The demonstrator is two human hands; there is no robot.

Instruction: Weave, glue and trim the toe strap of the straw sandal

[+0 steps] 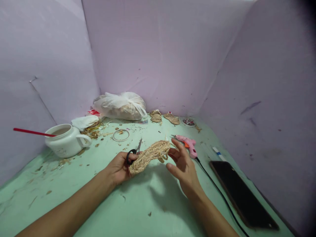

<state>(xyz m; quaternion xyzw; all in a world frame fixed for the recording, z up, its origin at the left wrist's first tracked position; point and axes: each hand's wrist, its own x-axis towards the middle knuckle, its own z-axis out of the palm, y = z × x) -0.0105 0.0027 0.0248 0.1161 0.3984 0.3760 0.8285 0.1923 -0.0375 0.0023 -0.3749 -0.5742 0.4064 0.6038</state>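
My left hand (122, 168) is closed on the near end of a braided straw slipper sole (149, 156), which it holds up above the table at a slant. Small straw loops stick out under the sole's far end. Scissors (133, 154) with black handles show at my left thumb, blades pointing away; whether the hand grips them too, I cannot tell. Beside the far end of the sole, my right hand (185, 171) has its fingers spread and curved, with the fingertips close to the straw. A pink glue gun (187, 143) lies just beyond my right hand, its black cord running toward me.
At left stands a white mug (63, 141) with a red stick in it. Further back are a tied plastic bag (120, 107), a tape ring (120, 135), small straw slippers (172, 118) and a little dish (189, 122). A dark phone (244, 194) lies at right. Straw scraps litter the table.
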